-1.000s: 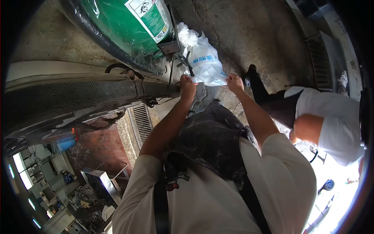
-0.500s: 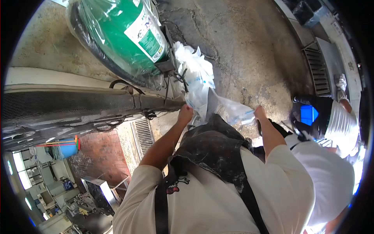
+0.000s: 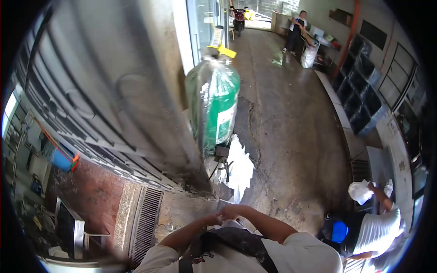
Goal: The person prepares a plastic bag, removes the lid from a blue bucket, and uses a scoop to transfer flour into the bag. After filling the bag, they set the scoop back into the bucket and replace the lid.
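My left hand point(image 3: 212, 219) and my right hand point(image 3: 231, 211) meet in front of my waist, both closed. A bit of white plastic bag point(image 3: 234, 224) shows just below them, against my dark apron point(image 3: 243, 243). My fingers hide most of the grip. Ahead of my hands, a bunch of white plastic bags point(image 3: 240, 168) hangs by a dark metal bracket, below a green container point(image 3: 221, 102) wrapped in clear plastic.
A grey slatted metal gate point(image 3: 114, 104) stands left, beside a floor grate point(image 3: 145, 220). At right, a co-worker point(image 3: 375, 230) holds a white bag point(image 3: 361, 192). Wrapped black crates point(image 3: 359, 86) line the right wall. Another person point(image 3: 296, 32) stands far back near a motorbike point(image 3: 239, 20).
My hands have come together from wide apart, and the plastic bag stretched between them is now gathered. My view has tilted up, showing more floor ahead.
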Available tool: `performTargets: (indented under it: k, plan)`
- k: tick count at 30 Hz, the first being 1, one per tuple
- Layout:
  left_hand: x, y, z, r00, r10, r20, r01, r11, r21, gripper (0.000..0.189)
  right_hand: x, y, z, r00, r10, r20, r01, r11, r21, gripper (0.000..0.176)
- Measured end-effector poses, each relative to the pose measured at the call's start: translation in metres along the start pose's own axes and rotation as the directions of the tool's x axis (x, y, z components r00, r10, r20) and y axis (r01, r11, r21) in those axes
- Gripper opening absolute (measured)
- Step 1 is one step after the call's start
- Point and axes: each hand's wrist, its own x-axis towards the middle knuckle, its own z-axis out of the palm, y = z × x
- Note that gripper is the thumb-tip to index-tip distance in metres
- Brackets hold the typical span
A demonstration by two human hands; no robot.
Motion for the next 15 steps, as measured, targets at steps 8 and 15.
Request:
performTargets:
  k: [8,15]
  plan:
    - [-0.226,-0.058,-0.034,0.813,-0.434,-0.388,0.288,0.879,-0.379,0.043,0.127,-0.042,0.0,0.945,-0.049,-0.324,0.058,0.998,0.016,0.015]
    - [-0.448,-0.18,-0.054,0.212,-0.572,-0.792,-0.033,0.806,-0.591,0.043,0.311,-0.127,-0.003,0.77,0.218,-0.6,-0.116,0.972,0.205,0.016]
